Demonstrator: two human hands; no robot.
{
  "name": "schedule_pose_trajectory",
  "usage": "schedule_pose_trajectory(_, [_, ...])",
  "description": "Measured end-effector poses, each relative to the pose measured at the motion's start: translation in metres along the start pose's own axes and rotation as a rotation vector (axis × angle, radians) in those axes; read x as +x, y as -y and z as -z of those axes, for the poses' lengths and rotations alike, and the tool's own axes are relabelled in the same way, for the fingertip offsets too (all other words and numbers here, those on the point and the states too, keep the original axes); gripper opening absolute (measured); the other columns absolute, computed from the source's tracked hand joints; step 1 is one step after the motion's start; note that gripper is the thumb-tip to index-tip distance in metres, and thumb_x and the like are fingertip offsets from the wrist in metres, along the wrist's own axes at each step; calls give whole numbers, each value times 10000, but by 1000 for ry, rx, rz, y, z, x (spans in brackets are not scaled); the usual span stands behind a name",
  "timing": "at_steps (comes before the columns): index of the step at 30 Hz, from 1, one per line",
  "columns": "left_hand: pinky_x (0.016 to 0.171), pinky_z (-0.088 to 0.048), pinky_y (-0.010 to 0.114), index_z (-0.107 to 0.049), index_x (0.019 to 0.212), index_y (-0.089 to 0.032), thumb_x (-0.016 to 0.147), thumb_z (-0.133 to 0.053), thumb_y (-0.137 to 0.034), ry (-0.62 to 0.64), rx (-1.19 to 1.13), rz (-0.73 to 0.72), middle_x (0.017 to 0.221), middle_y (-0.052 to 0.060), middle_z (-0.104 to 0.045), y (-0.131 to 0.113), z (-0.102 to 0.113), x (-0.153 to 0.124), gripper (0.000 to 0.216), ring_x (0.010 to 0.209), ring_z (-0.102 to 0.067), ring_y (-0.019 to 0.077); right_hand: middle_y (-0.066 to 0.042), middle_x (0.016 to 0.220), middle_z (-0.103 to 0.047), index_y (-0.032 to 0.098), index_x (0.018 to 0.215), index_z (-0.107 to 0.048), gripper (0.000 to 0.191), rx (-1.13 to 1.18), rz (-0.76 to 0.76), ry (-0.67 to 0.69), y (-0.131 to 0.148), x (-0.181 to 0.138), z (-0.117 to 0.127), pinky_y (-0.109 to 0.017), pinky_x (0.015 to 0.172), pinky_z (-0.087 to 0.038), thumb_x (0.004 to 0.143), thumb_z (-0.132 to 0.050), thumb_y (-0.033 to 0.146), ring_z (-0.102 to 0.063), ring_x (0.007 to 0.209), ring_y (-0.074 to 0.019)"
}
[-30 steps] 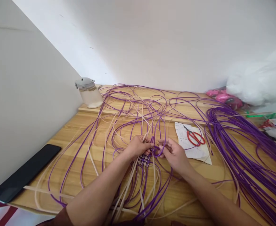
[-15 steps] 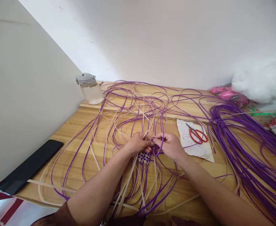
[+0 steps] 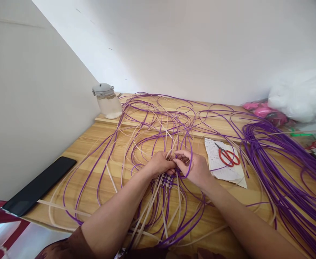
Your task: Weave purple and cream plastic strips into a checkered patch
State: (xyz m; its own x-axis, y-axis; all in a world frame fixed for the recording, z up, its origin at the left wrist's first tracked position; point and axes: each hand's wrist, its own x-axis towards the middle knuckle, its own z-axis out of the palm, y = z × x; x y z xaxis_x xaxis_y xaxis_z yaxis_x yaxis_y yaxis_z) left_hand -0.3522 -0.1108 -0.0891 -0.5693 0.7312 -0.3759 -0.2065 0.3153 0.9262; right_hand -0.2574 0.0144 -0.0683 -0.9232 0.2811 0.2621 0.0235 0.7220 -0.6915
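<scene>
Purple and cream plastic strands fan out across a pale wooden surface [image 3: 98,144] as a person's two bare hands meet over a small checkered woven patch [image 3: 166,179] lying at the middle of the tangle. The left hand [image 3: 160,166] and right hand [image 3: 198,169] touch at the fingertips just above the patch. The left fingers are pressed together, pinching cream and purple strands at the patch's far edge. The right thumb and forefinger pinch a thin purple loop of strand [image 3: 190,160], which arcs up beside the knuckles.

A second ago the hands sat slightly apart, and the right fingers were loosely spread around that loop. They have since closed on it and come in against the left hand. Judged from that shift, the loop is being drawn in toward the weave while the left hand steadies the patch on the surface.

Red-handled scissors [image 3: 228,157] lie as before on a white printed paper sheet [image 3: 224,172] just right of the right hand, untouched. A thick bundle of purple cord [image 3: 276,162] sprawls further right. A clear plastic jar with a grey lid [image 3: 108,102] stands at the far left corner, and a flat black phone [image 3: 39,185] rests near the left edge.
</scene>
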Motion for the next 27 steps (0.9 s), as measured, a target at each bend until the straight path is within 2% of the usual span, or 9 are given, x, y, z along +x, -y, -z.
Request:
schedule_pose_trajectory(3, [481,-473,158,-610,702,-120,698,-599,-105,1,-3,-3,527,-25,-602,-4,-1,-3,19,445,-556,63,-46,821,-729,196,1006,-697,257,71,-62,23,-1,3,-1,-273,671,-522,783,-630,305,-676,710,-166])
schedule_pose_trajectory(6, [480,-468,155,-607,695,-121,699,-616,-122,2,-4,-3,529,-27,-602,-5,0,-4,10,446,-555,62,-53,785,-735,182,879,-717,192,121,-118,63,-1,8,-3,-265,645,-516,778,-622,315,-680,696,-171])
schedule_pose_trajectory(10, [473,-467,156,-599,683,-121,701,-645,-158,9,-1,3,527,-26,-598,-2,1,-3,61,444,-554,62,-57,713,-724,160,742,-708,201,198,-218,80,-5,13,-7,-246,566,-490,746,-640,349,-655,615,-163])
schedule_pose_trajectory(15, [463,-466,156,-593,706,-124,708,-652,-177,19,-10,6,528,-24,-598,1,2,0,80,440,-558,65,-49,668,-707,157,733,-685,186,223,-272,31,-9,14,-16,-231,523,-459,739,-639,337,-632,573,-151])
schedule_pose_trajectory(20, [470,-487,172,-616,726,-115,711,-609,-127,11,-4,22,521,-17,-604,-1,3,-1,20,435,-564,73,-33,674,-697,171,766,-686,168,171,-198,-27,-6,9,-19,-237,562,-472,783,-604,316,-635,600,-153])
schedule_pose_trajectory(23, [470,-487,168,-612,697,-113,709,-621,-131,28,-10,14,523,-15,-605,-2,4,-1,23,437,-565,72,-46,830,-712,182,970,-679,213,175,-139,37,-6,1,-10,-256,660,-506,837,-551,287,-657,728,-162])
schedule_pose_trajectory(25, [469,-483,166,-607,677,-113,704,-643,-143,34,-16,21,520,-12,-608,-3,4,-2,55,438,-566,71,-57,944,-692,196,1098,-631,271,77,-38,67,-6,-8,1,-282,745,-505,850,-529,228,-645,816,-166])
schedule_pose_trajectory(27, [466,-478,167,-600,660,-113,699,-664,-154,22,-20,32,508,-10,-609,-4,4,-3,85,440,-570,76,-65,999,-661,205,1083,-622,270,-52,127,134,-6,-18,13,-316,818,-485,830,-536,167,-617,894,-181])
